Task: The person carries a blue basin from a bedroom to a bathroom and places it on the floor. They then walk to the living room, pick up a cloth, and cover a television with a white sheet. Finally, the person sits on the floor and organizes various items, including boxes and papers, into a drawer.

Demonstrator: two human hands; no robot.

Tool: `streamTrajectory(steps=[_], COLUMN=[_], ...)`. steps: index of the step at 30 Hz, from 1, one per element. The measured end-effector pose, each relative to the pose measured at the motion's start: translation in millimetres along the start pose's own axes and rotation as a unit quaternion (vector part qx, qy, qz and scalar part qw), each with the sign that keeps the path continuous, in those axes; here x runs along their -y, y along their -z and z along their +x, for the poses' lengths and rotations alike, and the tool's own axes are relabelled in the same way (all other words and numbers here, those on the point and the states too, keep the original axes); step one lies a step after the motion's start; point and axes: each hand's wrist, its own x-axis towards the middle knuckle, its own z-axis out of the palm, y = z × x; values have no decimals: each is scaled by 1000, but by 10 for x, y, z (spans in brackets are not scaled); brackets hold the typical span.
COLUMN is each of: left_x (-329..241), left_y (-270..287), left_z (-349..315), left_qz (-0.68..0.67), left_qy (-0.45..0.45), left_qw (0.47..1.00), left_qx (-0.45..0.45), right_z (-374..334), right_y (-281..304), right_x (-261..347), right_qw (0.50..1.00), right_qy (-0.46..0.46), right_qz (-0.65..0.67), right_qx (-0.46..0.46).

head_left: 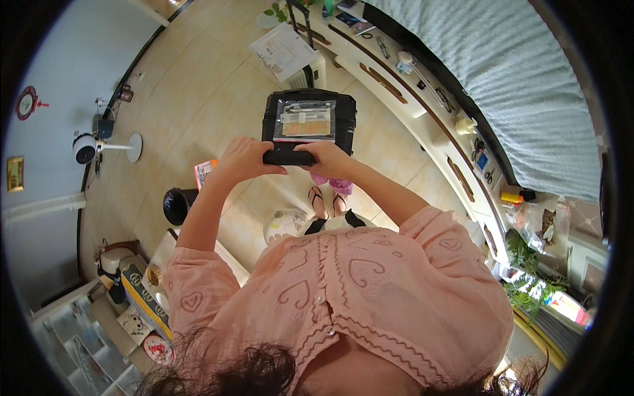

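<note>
In front of me is a black hard case (345, 105), held out above the floor. A clear plastic pouch (305, 121) lies on its upper face, with a tan card and pale slim items inside that are too small to name. Along the case's near edge runs a thick black handle (288, 158). My left hand (249, 158) is closed around the handle's left end, its thumb stretched along the bar. The right end is gripped by my right hand (327, 158). The undersides of both hands' fingers are hidden.
Beyond the case stands a suitcase (318, 71) with a paper-covered white box (282, 51). A long white cabinet (422, 125) curves along my right, its top holding glasses and bottles. At left are a white pedestal fan (134, 147) and a black bin (177, 206). My sandalled feet (318, 201) are below.
</note>
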Motion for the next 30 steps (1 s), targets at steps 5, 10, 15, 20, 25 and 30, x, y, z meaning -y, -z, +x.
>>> streamTrajectory(steps=[5,10,15,20,25,30], left_x=[35,193,493,814,1347,1960], left_y=[-103,-169,-152,17,80,200], left_z=[-250,-518,-780,-982,-1207,-1312], left_qz=[-6,0,-10,13,20,51], left_qy=[73,127,199,244,243,232], left_qw=[997,990,979,968,965,966], left_qx=[-1,-53,-45,-55,-94,-103], right_z=[126,384,718,1182,1638,2165], right_y=[-35,-258,-572,-909,-1266,-1549], right_x=[128,158,232,269,372,476], right_qw=[995,993,989,982,990,994], right_qy=[-14,27,48,63,83,66], right_qz=[28,3,23,49,37,23], right_qx=[90,113,137,169,109,81])
